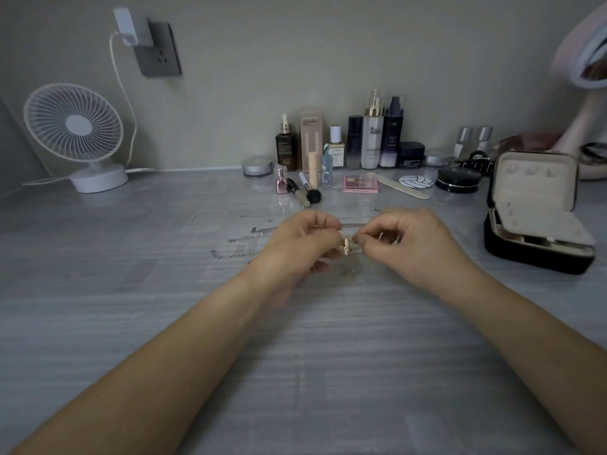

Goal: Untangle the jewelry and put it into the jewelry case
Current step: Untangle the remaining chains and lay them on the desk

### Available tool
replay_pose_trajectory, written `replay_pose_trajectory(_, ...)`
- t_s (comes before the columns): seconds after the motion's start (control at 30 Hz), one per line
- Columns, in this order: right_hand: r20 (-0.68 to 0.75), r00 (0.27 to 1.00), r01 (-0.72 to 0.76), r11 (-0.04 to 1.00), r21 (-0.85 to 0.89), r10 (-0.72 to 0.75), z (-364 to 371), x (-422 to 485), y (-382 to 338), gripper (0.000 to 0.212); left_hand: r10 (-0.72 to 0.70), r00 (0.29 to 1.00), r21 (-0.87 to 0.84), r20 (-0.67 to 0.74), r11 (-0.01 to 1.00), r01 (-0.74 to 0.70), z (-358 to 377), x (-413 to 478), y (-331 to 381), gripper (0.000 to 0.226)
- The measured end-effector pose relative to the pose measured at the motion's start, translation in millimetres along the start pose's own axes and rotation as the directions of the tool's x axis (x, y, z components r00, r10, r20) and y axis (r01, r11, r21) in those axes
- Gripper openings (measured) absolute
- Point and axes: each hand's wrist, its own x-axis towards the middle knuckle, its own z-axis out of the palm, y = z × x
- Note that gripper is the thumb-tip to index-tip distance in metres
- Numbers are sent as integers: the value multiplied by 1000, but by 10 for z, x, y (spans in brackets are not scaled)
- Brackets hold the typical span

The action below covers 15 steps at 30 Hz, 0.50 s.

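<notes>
Seems about midway, at the untangling stage. Already separated and laid in rough parallel lines just left of centre: at least 3 thin silver chains point(243, 239), flat on the table point(312, 339), ends running out past the left hand point(295, 244). Nothing visibly stowed yet in the jewelry case point(538, 262) at the right edge of the frame. Stands open, lid upright, pale lining with hooks and slots that look bare as far as can be told. Probably left to do: freeing the piece in hand, then carrying every chain across to the case.

At centre frame, seemingly raised a little off the table: a small cream-coloured pendant point(348, 247) on a fine chain, any knot too small to make out. Pinched on its left by thumb and forefinger of the left hand, other fingers curled under. Pinched on its right by the bunched fingertips of the right hand point(410, 238). Below, a faint blurred smudge, perhaps loose chain, perhaps shadow.
</notes>
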Motion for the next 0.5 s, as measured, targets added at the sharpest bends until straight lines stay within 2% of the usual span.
replay_pose_trajectory(0.2,42,995,-90,987,130,85,22,11,-24,22,-126,988,-317,86,937,147,13,20,29,17)
replay_pose_trajectory(0.33,90,991,-114,983,145,102,17,14,-13,20,-124,989,-349,84,926,146,-3,25,18,14)
replay_pose_trajectory(0.5,82,992,-111,982,150,99,12,20,-19,18,-109,991,-395,83,909,133,7,19,34,14)
